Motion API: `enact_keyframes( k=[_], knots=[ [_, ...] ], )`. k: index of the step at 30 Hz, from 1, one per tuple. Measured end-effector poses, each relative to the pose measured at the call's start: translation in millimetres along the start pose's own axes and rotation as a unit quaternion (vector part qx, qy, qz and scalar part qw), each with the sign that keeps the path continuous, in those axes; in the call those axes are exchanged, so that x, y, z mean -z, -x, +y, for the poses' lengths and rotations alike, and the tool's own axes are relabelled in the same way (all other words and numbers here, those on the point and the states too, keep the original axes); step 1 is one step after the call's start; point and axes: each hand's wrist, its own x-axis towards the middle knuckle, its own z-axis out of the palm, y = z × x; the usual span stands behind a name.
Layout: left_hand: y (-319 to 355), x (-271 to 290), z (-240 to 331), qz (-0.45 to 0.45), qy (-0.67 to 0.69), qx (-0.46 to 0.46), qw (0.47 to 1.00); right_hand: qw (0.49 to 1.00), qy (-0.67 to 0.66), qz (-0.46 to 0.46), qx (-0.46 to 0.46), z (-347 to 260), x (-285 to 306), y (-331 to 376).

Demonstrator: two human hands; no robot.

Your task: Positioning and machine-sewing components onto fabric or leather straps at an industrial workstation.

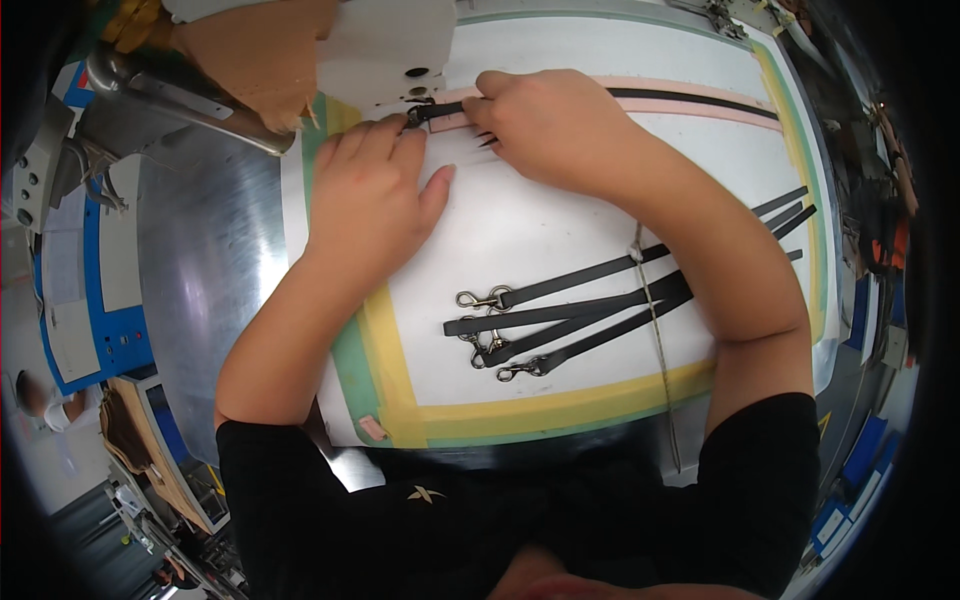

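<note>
Currently | black strap [448, 110] passes beneath curled right fingers [484, 110] | metal clasp [415, 115] at left fingers [382, 137] | both grips unclear

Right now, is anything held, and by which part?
The right hand appears to pinch the black strap near its metal clasp, dark tips showing beneath; the left hand is at the clasp, its grip unclear.

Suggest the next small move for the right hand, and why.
Probably slide the right hand rightward along the black strap, smoothing it against the pink strip: the left hand is at the strap's metal clasp, and the strap runs on along the pink strip beyond the right hand.
</note>
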Motion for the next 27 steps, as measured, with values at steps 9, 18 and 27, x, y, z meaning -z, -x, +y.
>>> enact_keyframes(
  k=[9, 18, 27],
  knots=[
    [-1.5, -4.3, 2.1, -0.018, 0.008, 0.01, 1.0, 1.0, -0.007, 0.001, 0.003, 1.3, -2.0, 0.4],
    [-0.7, -5.7, 4.3, -0.027, -0.003, 0.017, 0.999, 1.0, -0.002, -0.009, 0.001, 0.5, -0.4, 0.0],
    [-2.5, -5.7, 3.7, -0.063, 0.053, 0.04, 0.996, 1.0, -0.011, 0.001, -0.002, -1.0, -1.2, 2.2]
  ],
)
